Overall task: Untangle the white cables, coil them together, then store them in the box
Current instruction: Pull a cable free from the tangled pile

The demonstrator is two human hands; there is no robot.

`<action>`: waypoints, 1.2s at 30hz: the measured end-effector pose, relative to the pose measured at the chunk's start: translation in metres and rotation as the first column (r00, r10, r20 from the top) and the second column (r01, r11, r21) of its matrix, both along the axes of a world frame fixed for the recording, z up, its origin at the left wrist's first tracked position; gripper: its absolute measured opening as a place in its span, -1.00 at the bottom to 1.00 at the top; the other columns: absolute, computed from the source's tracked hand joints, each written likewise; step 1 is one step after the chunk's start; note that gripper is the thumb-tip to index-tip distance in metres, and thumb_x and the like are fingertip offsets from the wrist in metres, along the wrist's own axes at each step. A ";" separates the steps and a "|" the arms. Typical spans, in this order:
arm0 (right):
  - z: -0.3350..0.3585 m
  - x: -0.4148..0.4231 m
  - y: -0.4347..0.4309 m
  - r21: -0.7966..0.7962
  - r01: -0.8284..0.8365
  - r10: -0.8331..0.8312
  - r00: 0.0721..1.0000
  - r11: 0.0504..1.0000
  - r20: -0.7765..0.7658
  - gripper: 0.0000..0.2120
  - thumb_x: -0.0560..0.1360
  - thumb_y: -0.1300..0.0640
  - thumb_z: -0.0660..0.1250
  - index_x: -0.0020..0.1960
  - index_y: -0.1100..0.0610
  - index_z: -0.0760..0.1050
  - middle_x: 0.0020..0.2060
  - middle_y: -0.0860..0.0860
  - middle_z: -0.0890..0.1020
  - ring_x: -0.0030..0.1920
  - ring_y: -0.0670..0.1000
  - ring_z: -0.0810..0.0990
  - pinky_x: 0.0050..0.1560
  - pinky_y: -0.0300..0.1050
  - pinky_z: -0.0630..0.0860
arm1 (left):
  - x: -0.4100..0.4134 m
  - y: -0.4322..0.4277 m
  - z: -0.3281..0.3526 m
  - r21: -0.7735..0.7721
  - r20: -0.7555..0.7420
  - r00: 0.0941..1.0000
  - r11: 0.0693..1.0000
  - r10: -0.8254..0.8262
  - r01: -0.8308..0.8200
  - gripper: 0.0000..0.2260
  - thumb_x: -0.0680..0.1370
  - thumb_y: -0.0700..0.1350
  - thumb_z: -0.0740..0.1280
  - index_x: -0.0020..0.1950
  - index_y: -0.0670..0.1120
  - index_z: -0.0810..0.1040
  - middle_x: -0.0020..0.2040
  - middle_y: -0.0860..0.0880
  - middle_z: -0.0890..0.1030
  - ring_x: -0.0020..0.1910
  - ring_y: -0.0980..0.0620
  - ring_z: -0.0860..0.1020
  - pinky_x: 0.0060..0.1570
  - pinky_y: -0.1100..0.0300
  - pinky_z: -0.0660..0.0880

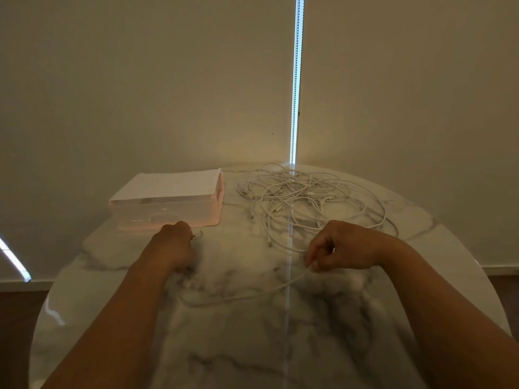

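A round bench of white marble with grey veins [252, 346] stands before beige roller blinds [140, 80], with a bright slit of daylight [296, 80] between them. At its far side a pale pink translucent plastic box [168, 211] stands on the left and the tangled white cables [303, 197] lie on the right. The left hand [174, 248] is curled round one end of a single white cable [252, 295]. The right hand [342, 245] pinches the same cable. Dark wooden floor [16, 318] shows below.

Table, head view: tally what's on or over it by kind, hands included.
Box: 1
Cable pile: 1, cables in it too tangled to count
Loose cable: 1, pinched by the right hand, its end seemingly gripped by the left hand
Hands: 2
Total: 5
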State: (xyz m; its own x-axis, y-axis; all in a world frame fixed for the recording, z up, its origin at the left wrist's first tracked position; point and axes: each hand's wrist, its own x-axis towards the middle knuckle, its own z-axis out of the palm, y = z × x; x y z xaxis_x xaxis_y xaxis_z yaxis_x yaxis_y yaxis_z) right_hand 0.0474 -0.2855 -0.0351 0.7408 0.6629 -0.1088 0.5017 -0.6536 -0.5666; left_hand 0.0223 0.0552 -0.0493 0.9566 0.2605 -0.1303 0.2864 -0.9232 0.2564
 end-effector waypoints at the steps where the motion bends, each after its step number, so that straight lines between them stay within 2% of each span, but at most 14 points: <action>1: 0.000 -0.001 0.002 0.019 0.021 -0.020 1.000 1.000 -0.009 -0.93 0.46 0.14 0.47 -0.07 0.00 0.69 -0.35 -0.12 0.69 -0.31 -0.14 0.62 -0.08 -0.11 0.56 | 0.001 0.001 -0.002 0.008 0.005 1.000 1.000 0.001 -0.001 -0.64 0.23 -0.20 0.45 0.02 -0.11 0.58 -0.10 -0.11 0.59 -0.15 -0.09 0.60 -0.16 0.08 0.59; 3: -0.001 -0.004 0.007 0.083 0.098 -0.094 0.994 0.992 -0.053 -0.90 0.50 0.08 0.44 -0.11 0.09 0.70 -0.32 -0.03 0.71 -0.34 -0.07 0.63 -0.21 -0.18 0.56 | 0.001 0.000 -0.004 -0.023 0.025 1.000 1.000 0.005 -0.005 -0.72 0.25 -0.23 0.41 -0.05 -0.12 0.61 -0.15 -0.11 0.60 -0.19 -0.10 0.60 -0.22 0.09 0.58; 5: -0.002 -0.005 0.013 0.196 0.289 -0.267 0.955 0.937 -0.130 -0.77 0.51 0.08 0.44 -0.19 0.25 0.67 -0.36 0.10 0.70 -0.40 -0.02 0.60 -0.31 -0.22 0.54 | 0.002 0.000 -0.006 -0.077 0.077 0.997 0.997 0.008 -0.002 -0.81 0.29 -0.28 0.33 -0.15 -0.15 0.65 -0.21 -0.14 0.62 -0.25 -0.13 0.62 -0.21 0.04 0.61; 7: -0.002 -0.008 0.021 0.385 0.555 -0.429 0.825 0.738 -0.367 -0.79 0.47 0.20 0.47 -0.19 0.37 0.59 -0.37 0.23 0.64 -0.43 0.06 0.61 -0.34 -0.14 0.60 | 0.004 -0.001 -0.008 -0.101 0.132 0.991 0.995 -0.004 0.017 -0.83 0.35 -0.29 0.27 -0.18 -0.21 0.66 -0.23 -0.18 0.63 -0.24 -0.15 0.60 -0.19 0.02 0.60; 9: 0.000 -0.012 0.030 0.497 0.740 -0.406 0.668 0.453 -0.624 -0.86 0.44 0.38 0.45 -0.10 0.36 0.49 -0.34 0.25 0.58 -0.45 0.10 0.63 -0.36 -0.02 0.65 | 0.007 -0.001 -0.010 -0.097 0.173 0.985 0.995 -0.016 0.034 -0.86 0.38 -0.27 0.28 -0.22 -0.19 0.64 -0.20 -0.19 0.64 -0.19 -0.16 0.59 -0.18 0.02 0.55; 12: -0.004 -0.021 0.035 0.465 0.870 -0.212 0.492 0.166 -0.845 -0.90 0.47 0.49 0.34 -0.15 0.35 0.46 -0.38 0.21 0.57 -0.45 0.10 0.62 -0.35 -0.02 0.67 | 0.009 -0.001 -0.012 -0.118 0.219 0.976 0.992 -0.010 0.036 -0.87 0.38 -0.26 0.30 -0.22 -0.16 0.65 -0.22 -0.15 0.63 -0.19 -0.15 0.59 -0.16 0.04 0.57; 14: -0.005 -0.027 0.033 0.386 0.919 -0.112 0.393 0.081 -0.913 -0.91 0.51 0.45 0.30 -0.17 0.38 0.48 -0.42 0.19 0.56 -0.46 0.06 0.60 -0.47 -0.19 0.61 | 0.010 0.000 -0.012 -0.123 0.231 0.973 0.992 -0.007 0.037 -0.86 0.40 -0.28 0.31 -0.19 -0.15 0.66 -0.22 -0.14 0.63 -0.18 -0.15 0.59 -0.12 0.03 0.58; 16: -0.005 -0.026 0.029 0.336 0.939 -0.093 0.341 0.069 -0.935 -0.85 0.57 0.37 0.25 -0.18 0.35 0.46 -0.49 0.15 0.54 -0.60 -0.05 0.51 -0.61 -0.33 0.46 | 0.010 -0.001 -0.011 -0.141 0.253 0.968 0.989 0.004 0.033 -0.85 0.42 -0.29 0.30 -0.18 -0.15 0.67 -0.20 -0.15 0.63 -0.16 -0.17 0.59 -0.11 0.04 0.57; 18: -0.002 -0.023 0.027 0.339 0.933 -0.115 0.352 0.119 -0.929 -0.80 0.61 0.30 0.22 -0.18 0.33 0.45 -0.52 0.10 0.51 -0.67 -0.13 0.40 -0.69 -0.38 0.31 | 0.009 -0.002 -0.011 -0.171 0.265 0.964 0.985 0.017 0.029 -0.82 0.42 -0.31 0.28 -0.17 -0.15 0.67 -0.19 -0.15 0.64 -0.16 -0.16 0.60 -0.12 0.05 0.57; 21: 0.001 -0.017 0.025 0.477 0.858 -0.183 0.509 0.192 -0.841 -0.78 0.63 0.27 0.16 -0.11 0.31 0.50 -0.50 0.04 0.46 -0.63 -0.14 0.34 -0.66 -0.36 0.20 | 0.008 -0.003 -0.011 -0.234 0.278 0.960 0.971 0.028 0.040 -0.81 0.42 -0.35 0.26 -0.13 -0.24 0.66 -0.20 -0.20 0.65 -0.23 -0.17 0.62 -0.15 -0.01 0.60; 24: 0.003 -0.016 0.023 0.669 0.717 -0.253 0.696 0.194 -0.673 -0.81 0.62 0.28 0.21 -0.02 0.29 0.59 -0.37 0.09 0.56 -0.48 -0.05 0.48 -0.52 -0.27 0.39 | 0.005 -0.006 -0.010 -0.310 0.283 0.958 0.949 0.040 0.052 -0.81 0.45 -0.35 0.28 -0.18 -0.14 0.67 -0.22 -0.15 0.67 -0.24 -0.15 0.63 -0.13 0.02 0.60; 26: 0.003 -0.019 0.023 0.714 0.667 -0.217 0.745 0.214 -0.631 -0.83 0.61 0.30 0.23 0.01 0.32 0.59 -0.30 0.10 0.60 -0.43 -0.04 0.51 -0.48 -0.26 0.43 | 0.003 -0.009 -0.009 -0.372 0.285 0.956 0.927 0.063 0.050 -0.81 0.47 -0.33 0.32 -0.17 -0.07 0.65 -0.25 -0.12 0.68 -0.31 -0.08 0.63 -0.22 0.15 0.55; 32: 0.003 -0.015 0.023 0.600 0.742 -0.358 0.670 0.297 -0.651 -0.71 0.67 0.11 0.16 0.09 0.33 0.53 -0.52 0.03 0.39 -0.62 -0.08 0.22 -0.61 -0.26 0.06 | 0.000 -0.012 -0.009 -0.441 0.294 0.949 0.897 0.111 0.032 -0.81 0.49 -0.33 0.33 -0.15 -0.07 0.66 -0.32 -0.15 0.67 -0.40 -0.06 0.63 -0.39 0.20 0.50; 36: 0.001 -0.010 0.018 0.619 0.712 -0.336 0.702 0.331 -0.628 -0.78 0.68 0.18 0.11 0.18 0.20 0.50 -0.52 0.03 0.42 -0.60 -0.06 0.29 -0.62 -0.27 0.14 | 0.001 -0.013 -0.010 -0.433 0.292 0.951 0.901 0.103 0.035 -0.82 0.49 -0.32 0.34 -0.13 -0.08 0.67 -0.32 -0.15 0.67 -0.41 -0.07 0.64 -0.39 0.15 0.55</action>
State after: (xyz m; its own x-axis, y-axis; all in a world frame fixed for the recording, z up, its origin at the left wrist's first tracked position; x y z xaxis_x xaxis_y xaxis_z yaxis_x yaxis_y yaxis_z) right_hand 0.0374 -0.2673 -0.0342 0.9922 0.0664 -0.1060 -0.1131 0.1148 -0.9869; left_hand 0.0228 0.0426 -0.0592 0.9588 0.2785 0.0556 0.1607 -0.6937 0.7022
